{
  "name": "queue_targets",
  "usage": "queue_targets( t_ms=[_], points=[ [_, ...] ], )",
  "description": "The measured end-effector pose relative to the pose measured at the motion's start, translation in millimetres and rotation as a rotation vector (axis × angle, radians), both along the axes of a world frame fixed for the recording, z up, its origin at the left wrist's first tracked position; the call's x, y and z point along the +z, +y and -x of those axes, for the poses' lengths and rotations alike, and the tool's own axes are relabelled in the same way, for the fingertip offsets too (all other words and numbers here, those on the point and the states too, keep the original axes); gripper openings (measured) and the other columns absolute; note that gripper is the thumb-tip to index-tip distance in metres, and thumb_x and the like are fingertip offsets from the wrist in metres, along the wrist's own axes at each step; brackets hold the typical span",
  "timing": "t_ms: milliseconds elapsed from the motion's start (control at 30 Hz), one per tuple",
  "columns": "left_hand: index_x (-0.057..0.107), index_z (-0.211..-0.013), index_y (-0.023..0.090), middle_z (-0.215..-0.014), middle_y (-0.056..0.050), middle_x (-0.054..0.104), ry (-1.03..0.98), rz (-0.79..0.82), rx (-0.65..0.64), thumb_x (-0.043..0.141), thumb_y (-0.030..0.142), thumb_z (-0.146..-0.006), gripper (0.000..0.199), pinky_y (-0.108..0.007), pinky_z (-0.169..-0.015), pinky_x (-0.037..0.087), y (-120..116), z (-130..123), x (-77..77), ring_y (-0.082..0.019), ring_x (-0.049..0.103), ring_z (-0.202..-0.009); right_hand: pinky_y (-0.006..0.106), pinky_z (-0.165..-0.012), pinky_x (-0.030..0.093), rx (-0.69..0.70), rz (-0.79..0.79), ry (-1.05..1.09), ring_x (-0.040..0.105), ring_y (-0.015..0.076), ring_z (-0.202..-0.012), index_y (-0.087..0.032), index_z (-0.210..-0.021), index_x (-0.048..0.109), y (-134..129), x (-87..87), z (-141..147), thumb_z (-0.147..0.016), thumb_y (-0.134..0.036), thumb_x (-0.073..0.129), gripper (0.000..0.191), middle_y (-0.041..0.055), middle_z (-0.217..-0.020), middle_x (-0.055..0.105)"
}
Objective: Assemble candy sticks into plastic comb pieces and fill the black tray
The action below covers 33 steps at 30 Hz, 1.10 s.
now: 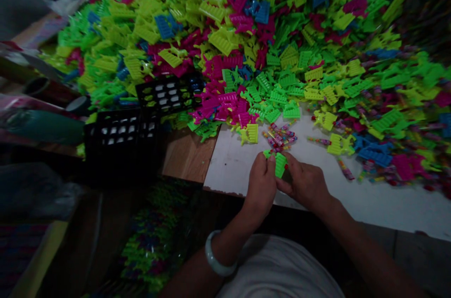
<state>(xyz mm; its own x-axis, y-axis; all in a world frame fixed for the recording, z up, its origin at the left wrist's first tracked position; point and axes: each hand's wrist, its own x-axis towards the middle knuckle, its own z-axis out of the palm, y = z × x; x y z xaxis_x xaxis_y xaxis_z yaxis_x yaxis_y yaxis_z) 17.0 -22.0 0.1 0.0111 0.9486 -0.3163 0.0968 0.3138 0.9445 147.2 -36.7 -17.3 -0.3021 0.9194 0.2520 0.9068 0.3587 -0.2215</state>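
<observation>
Near the front edge of the white board [239, 166], my left hand [262, 183] and my right hand [306, 180] meet around one green plastic piece [280, 164]. Fingers of both hands are closed on it, the left at its left end, the right at its right side. A small red spot shows beside the right fingertips; what it belongs to is hard to make out. Just beyond the hands lies a small heap of colourful wrapped sticks [280, 136]. To its left is a yellow plastic piece [250, 133], and further right another yellow piece [340, 144].
A large pile of green, yellow, pink and blue plastic pieces [218, 40] covers the back. Black perforated trays [120, 136] stand at the left, near a teal cylinder [45, 126]. More wrapped sticks lie at the right. Below the table edge are more coloured pieces [151, 241].
</observation>
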Motion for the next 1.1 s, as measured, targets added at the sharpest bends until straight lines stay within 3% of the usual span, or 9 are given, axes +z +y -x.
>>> queue_targets(
  t_ms=[133,367,467,533,600,667,767,967,1100],
  points=[
    [0.046,-0.077,0.021,-0.078,0.001,0.050,-0.012,0.016,-0.015,0.043,0.033,-0.091,0.018,-0.027,-0.072,0.039,0.9,-0.3,-3.2,-0.015,0.047,-0.077,0.028,-0.047,0.041,0.035,0.066,-0.029,0.060,0.0202,-0.051,0.000,-0.140,0.033,-1.4,-0.4,2.0,-0.096,-0.047,0.037,0.065,0.0074,-0.065,0.066],
    [0.053,-0.090,0.020,-0.093,-0.004,0.057,0.015,-0.059,-0.130,0.040,0.034,-0.093,0.020,-0.031,-0.084,0.042,1.2,-2.1,1.1,-0.018,0.052,-0.090,0.031,-0.052,0.046,0.013,0.043,-0.025,0.061,0.0229,-0.057,-0.006,-0.143,0.032,-0.3,7.2,-22.5,-0.096,-0.048,0.040,0.064,0.0083,-0.070,0.066],
    [0.053,-0.108,0.019,-0.109,-0.009,0.055,0.130,-0.209,-0.071,0.040,0.033,-0.093,0.024,-0.034,-0.093,0.041,13.8,9.2,3.8,-0.019,0.051,-0.102,0.043,-0.072,0.051,-0.259,-0.145,0.005,0.062,0.0348,-0.091,-0.007,-0.148,0.020,15.1,31.0,-60.3,-0.091,-0.054,0.049,0.079,0.0216,-0.104,0.063],
    [0.048,-0.117,0.019,-0.116,-0.011,0.050,0.288,-0.330,0.031,0.045,0.031,-0.091,0.029,-0.037,-0.096,0.040,28.3,20.5,3.6,-0.020,0.049,-0.108,0.054,-0.090,0.043,-0.438,-0.316,-0.016,0.043,0.0446,-0.120,-0.003,-0.149,0.011,27.9,46.1,-82.2,-0.088,-0.054,0.054,0.091,0.0314,-0.134,0.041],
    [0.045,-0.121,0.018,-0.121,-0.013,0.044,0.470,-0.436,0.114,0.052,0.027,-0.087,0.035,-0.042,-0.101,0.037,44.5,30.3,0.7,-0.024,0.044,-0.115,0.058,-0.096,0.036,-0.449,-0.371,-0.046,0.034,0.0444,-0.127,-0.006,-0.148,0.019,39.1,51.5,-90.5,-0.091,-0.045,0.052,0.077,0.0296,-0.140,0.033],
    [0.046,-0.119,0.017,-0.121,-0.014,0.041,0.639,-0.475,0.158,0.062,0.022,-0.081,0.041,-0.047,-0.104,0.034,58.2,35.5,-4.1,-0.028,0.040,-0.120,0.053,-0.095,0.040,-0.280,-0.310,-0.013,0.043,0.0365,-0.120,-0.013,-0.140,0.039,48.1,44.0,-81.6,-0.095,-0.029,0.044,0.048,0.0221,-0.130,0.047],
    [0.049,-0.109,0.015,-0.115,-0.012,0.042,0.807,-0.447,0.169,0.071,0.014,-0.071,0.043,-0.050,-0.101,0.037,67.8,34.9,-11.2,-0.030,0.042,-0.116,0.040,-0.089,0.046,-0.044,-0.178,0.076,0.052,0.0264,-0.104,-0.015,-0.121,0.057,60.7,19.1,-48.0,-0.095,-0.018,0.039,0.032,0.0144,-0.110,0.058],
    [0.046,-0.111,0.017,-0.114,-0.011,0.042,0.761,-0.470,0.126,0.070,0.009,-0.070,0.048,-0.045,-0.094,0.043,63.2,34.5,-13.1,-0.027,0.049,-0.110,0.030,-0.065,0.044,-0.101,-0.014,-0.014,0.053,0.0211,-0.078,-0.017,-0.094,0.062,80.9,4.1,-7.7,-0.093,-0.022,0.044,0.018,0.0087,-0.089,0.055],
    [0.048,-0.115,0.018,-0.113,-0.009,0.049,0.547,-0.437,0.134,0.066,0.008,-0.071,0.048,-0.037,-0.093,0.043,60.5,43.8,-9.7,-0.023,0.051,-0.108,0.028,-0.065,0.045,-0.144,-0.053,0.317,0.055,0.0182,-0.075,-0.018,-0.093,0.053,67.7,13.8,-20.6,-0.089,-0.024,0.049,0.008,0.0059,-0.089,0.055]
  ],
)
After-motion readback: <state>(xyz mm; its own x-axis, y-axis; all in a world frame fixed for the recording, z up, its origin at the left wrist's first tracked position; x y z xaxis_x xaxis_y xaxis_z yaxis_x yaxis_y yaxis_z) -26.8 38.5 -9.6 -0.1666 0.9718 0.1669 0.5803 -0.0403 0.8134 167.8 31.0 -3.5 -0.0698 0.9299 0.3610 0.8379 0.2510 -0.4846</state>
